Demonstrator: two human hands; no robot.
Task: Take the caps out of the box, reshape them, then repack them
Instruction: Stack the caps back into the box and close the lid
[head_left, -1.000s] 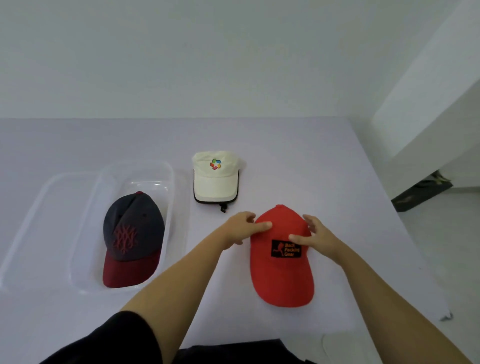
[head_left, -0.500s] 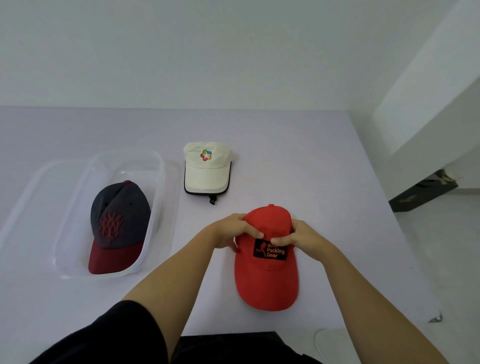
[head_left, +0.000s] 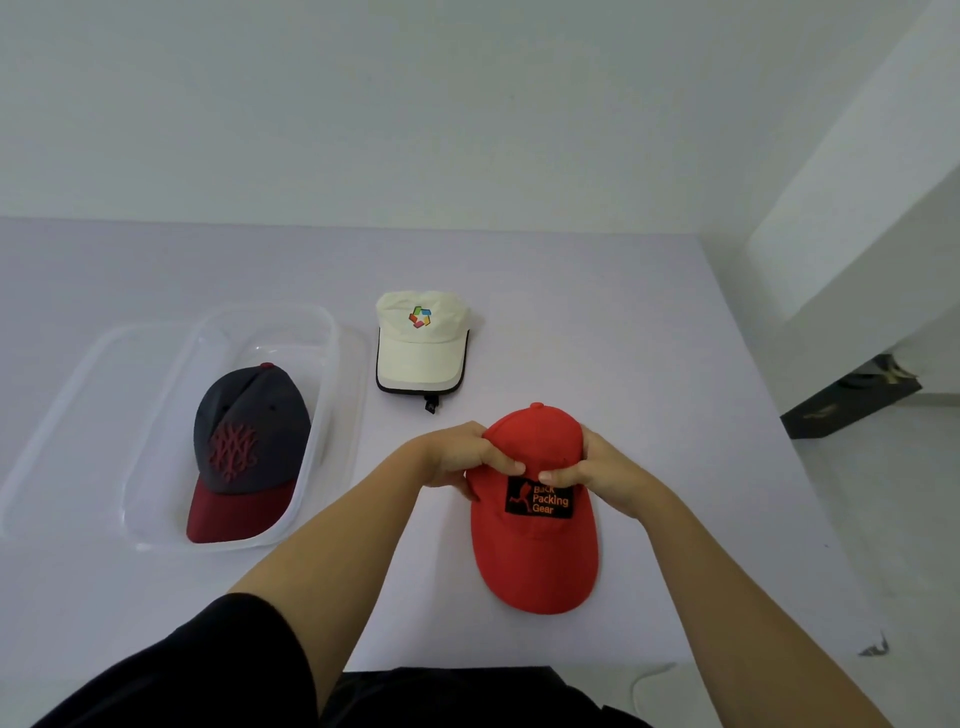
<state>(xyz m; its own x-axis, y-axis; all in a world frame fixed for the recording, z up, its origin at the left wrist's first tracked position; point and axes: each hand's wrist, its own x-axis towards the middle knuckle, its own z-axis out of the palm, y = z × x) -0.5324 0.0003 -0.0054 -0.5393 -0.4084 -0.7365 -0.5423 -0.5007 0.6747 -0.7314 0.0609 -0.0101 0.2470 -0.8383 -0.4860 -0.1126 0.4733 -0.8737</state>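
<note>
A red cap (head_left: 535, 561) with a black patch lies on the table near me, brim toward me. My left hand (head_left: 462, 457) grips the left side of its crown, thumb across the front. My right hand (head_left: 597, 473) grips the right side, thumb just above the patch. A navy cap with a dark red brim (head_left: 247, 447) sits inside the clear plastic box (head_left: 332, 353) at the left. A cream cap with a coloured logo (head_left: 421, 343) lies flat on the table beyond the red cap.
The clear lid (head_left: 67, 415) lies under or beside the box on its left. The pale table (head_left: 623, 322) ends at the right, where the floor holds a dark flat object (head_left: 852, 400). A white wall rises behind the table.
Both hands went from resting flat on the red cap's crown to gripping its sides and squeezing it narrower. The other two caps stayed put.
</note>
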